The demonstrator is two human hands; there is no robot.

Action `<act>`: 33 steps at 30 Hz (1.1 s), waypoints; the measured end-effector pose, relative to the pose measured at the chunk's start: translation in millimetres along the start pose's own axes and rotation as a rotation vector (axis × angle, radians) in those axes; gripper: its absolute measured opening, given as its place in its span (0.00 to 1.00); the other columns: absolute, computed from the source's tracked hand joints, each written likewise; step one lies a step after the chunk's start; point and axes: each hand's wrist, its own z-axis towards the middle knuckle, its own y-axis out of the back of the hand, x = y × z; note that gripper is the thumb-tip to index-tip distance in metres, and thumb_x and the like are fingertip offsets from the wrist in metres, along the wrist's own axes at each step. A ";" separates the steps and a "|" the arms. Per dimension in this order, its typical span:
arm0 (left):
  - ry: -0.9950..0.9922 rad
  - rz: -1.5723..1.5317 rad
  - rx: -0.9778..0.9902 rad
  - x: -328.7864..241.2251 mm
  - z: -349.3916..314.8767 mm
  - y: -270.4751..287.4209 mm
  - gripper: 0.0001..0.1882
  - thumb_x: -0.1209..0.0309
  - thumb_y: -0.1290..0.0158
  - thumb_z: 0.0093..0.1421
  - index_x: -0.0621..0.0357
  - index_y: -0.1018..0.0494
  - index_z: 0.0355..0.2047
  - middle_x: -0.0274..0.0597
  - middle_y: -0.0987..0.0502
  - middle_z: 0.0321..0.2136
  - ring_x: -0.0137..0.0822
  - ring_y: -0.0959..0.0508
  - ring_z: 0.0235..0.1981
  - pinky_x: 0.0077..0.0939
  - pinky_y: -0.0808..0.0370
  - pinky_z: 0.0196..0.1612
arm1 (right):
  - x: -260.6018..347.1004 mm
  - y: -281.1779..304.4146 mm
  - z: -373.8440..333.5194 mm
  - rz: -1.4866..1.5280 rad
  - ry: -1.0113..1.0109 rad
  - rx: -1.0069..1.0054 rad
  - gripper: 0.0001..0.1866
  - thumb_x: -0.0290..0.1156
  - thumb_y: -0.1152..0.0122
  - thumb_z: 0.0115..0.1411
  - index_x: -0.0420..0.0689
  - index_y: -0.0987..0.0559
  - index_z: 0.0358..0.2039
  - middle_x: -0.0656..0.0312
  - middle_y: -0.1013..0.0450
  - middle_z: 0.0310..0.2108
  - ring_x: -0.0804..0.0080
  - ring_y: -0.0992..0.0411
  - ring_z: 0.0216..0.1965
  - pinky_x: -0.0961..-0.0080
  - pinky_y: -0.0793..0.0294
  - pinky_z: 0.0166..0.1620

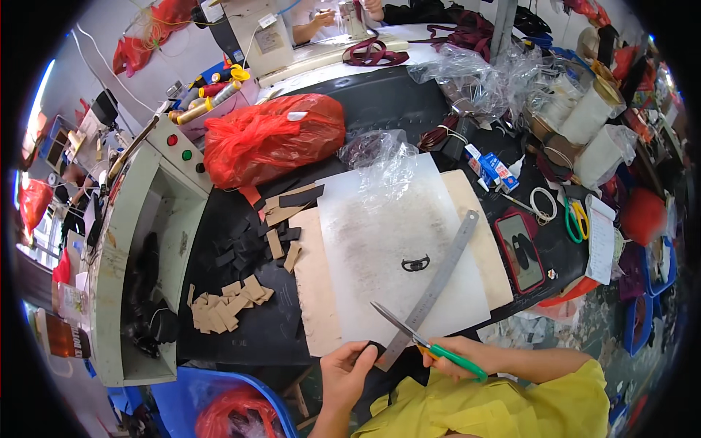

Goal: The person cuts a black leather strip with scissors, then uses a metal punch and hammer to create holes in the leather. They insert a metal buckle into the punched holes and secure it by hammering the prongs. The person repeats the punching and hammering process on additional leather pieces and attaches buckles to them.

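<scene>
1. My left hand [347, 371] pinched a small black piece [376, 347] just beside the near end of a steel ruler [442, 281].
2. Apart from it, my right hand [454, 358] gripped green-handled scissors [418, 338], blades over the ruler.
3. A white sheet [365, 244] covered part of the black counter [237, 348]; tan pieces [228, 310] lay left.
4. Beyond, another person's hand [323, 18] showed.

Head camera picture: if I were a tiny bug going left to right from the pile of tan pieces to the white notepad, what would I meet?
Pile of tan pieces → left hand → small black buckle-like piece → red-cased phone → white notepad.
</scene>
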 end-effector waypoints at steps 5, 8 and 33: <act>0.013 0.009 0.024 -9.3 3.3 -8.5 0.06 0.79 0.46 0.60 0.73 0.24 0.34 0.43 0.21 0.27 0.31 0.21 0.29 0.25 0.23 0.37 | -28.3 5.9 -5.3 -0.192 0.112 0.013 0.12 0.37 0.49 0.66 0.41 0.32 0.41 0.70 0.36 0.22 0.84 0.39 0.20 0.82 0.39 0.25; 0.083 0.042 0.004 -7.1 9.6 -12.5 0.07 0.77 0.44 0.60 0.71 0.24 0.35 0.41 0.21 0.28 0.30 0.21 0.29 0.23 0.24 0.38 | -30.5 7.1 -2.9 -0.197 0.083 -0.018 0.12 0.33 0.46 0.62 0.40 0.32 0.42 0.68 0.33 0.24 0.83 0.35 0.26 0.80 0.35 0.29; 0.010 0.139 -0.019 -23.9 20.5 -24.4 0.06 0.78 0.43 0.59 0.72 0.23 0.32 0.40 0.20 0.24 0.23 0.22 0.25 0.16 0.25 0.31 | -14.5 13.6 6.7 -0.456 0.095 -0.051 0.44 0.74 0.50 0.52 0.38 0.30 0.41 0.61 0.38 0.25 0.68 0.36 0.25 0.72 0.36 0.28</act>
